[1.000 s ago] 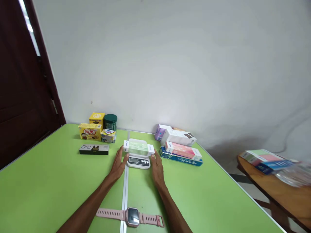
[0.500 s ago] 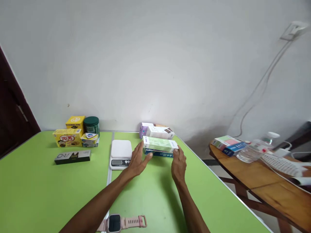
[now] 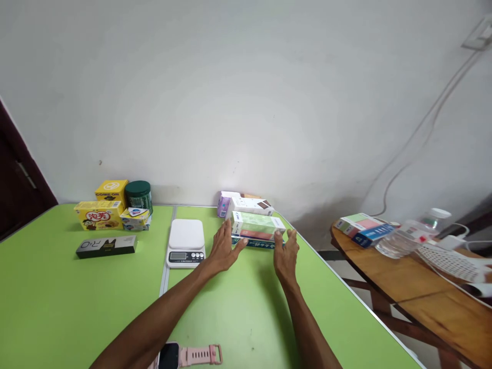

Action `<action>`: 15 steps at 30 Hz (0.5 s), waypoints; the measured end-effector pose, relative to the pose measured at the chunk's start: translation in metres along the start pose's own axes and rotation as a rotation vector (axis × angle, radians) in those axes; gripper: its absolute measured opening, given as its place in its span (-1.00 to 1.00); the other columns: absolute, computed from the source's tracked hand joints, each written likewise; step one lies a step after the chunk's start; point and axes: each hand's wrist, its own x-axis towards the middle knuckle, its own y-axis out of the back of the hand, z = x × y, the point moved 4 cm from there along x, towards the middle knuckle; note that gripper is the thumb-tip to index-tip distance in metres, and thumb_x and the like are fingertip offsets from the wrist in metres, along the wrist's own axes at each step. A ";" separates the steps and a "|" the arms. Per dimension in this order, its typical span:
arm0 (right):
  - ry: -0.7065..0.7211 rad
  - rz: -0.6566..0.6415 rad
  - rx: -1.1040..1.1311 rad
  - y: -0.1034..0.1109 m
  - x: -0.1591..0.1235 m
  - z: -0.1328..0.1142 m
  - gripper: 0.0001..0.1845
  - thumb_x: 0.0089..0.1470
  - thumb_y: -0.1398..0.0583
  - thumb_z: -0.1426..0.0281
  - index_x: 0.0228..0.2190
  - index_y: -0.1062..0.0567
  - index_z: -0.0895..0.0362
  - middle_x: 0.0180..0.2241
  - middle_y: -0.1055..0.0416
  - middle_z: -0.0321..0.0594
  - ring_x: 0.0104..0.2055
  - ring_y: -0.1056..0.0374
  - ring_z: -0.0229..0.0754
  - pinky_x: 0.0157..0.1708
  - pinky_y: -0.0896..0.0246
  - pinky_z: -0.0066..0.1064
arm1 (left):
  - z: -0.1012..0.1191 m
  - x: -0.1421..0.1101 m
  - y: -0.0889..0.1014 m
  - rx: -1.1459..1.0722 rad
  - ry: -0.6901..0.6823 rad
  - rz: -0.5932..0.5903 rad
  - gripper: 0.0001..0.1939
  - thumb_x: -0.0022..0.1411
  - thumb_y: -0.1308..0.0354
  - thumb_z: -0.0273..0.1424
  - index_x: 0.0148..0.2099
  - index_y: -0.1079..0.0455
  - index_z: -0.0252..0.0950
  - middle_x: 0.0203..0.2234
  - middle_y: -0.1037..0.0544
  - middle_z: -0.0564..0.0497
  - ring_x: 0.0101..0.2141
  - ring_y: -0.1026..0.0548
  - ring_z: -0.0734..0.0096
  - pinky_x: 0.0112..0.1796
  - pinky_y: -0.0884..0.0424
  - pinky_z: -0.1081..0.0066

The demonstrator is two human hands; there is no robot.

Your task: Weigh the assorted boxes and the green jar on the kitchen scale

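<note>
A long green-and-white carton with a reddish front side (image 3: pixel 259 221) lies level on top of a dark blue box (image 3: pixel 257 243). My left hand (image 3: pixel 223 248) is at the carton's left end, thumb stretched out in front of the boxes and fingers apart. At the right end is my right hand (image 3: pixel 286 256), its fingers spread and the thumb tip against the carton's front corner. Neither hand wraps round the carton. Just behind stand a white box with brown squares (image 3: pixel 251 206) and a purple-and-white box (image 3: pixel 226 203). Left of my left hand sits a white kitchen scale (image 3: pixel 186 236).
Yellow boxes (image 3: pixel 100 215), a green-lidded tub (image 3: pixel 139 195) and a grey-black box (image 3: pixel 107 246) stand on the left. A pink-strapped watch (image 3: pixel 196 354) lies near the front edge. On the right, a wooden table (image 3: pixel 434 302) holds a plastic bottle (image 3: pixel 403 240), cartons and cables.
The green-and-white carton has gone from tilted between my hands to level on the dark blue box. My fingers have loosened at its ends. The view has shifted slightly.
</note>
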 end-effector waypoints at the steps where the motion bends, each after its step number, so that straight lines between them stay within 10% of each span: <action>1: -0.004 0.022 -0.008 0.005 -0.007 -0.005 0.06 0.25 0.10 -0.23 0.38 -0.10 0.39 0.34 -0.17 0.33 0.40 0.00 0.34 0.33 0.12 0.20 | 0.000 -0.011 0.007 -0.006 -0.026 0.001 -0.05 0.42 0.11 0.10 0.55 0.28 -0.42 0.51 0.14 -0.34 0.49 0.15 -0.03 0.42 0.15 -0.06; 8: 0.290 -0.027 0.054 0.002 -0.072 -0.090 -0.25 0.34 -0.02 -0.03 0.28 -0.32 0.26 0.24 -0.33 0.22 0.25 -0.27 0.22 0.22 -0.15 0.14 | -0.049 -0.118 0.103 0.178 -0.158 0.291 -0.12 0.45 -0.01 -0.02 0.56 0.31 -0.24 0.50 0.05 -0.26 0.48 0.06 0.04 0.42 0.04 -0.05; 15: 0.306 -0.803 0.350 -0.120 -0.185 -0.189 -0.40 0.29 -0.14 -0.02 0.19 -0.46 0.05 0.23 -0.42 -0.01 0.25 -0.36 0.11 0.23 -0.25 0.04 | -0.148 -0.206 0.253 0.376 0.239 1.005 -0.14 0.42 -0.01 -0.05 0.53 0.19 -0.41 0.48 0.03 -0.39 0.47 0.06 -0.07 0.40 0.09 -0.13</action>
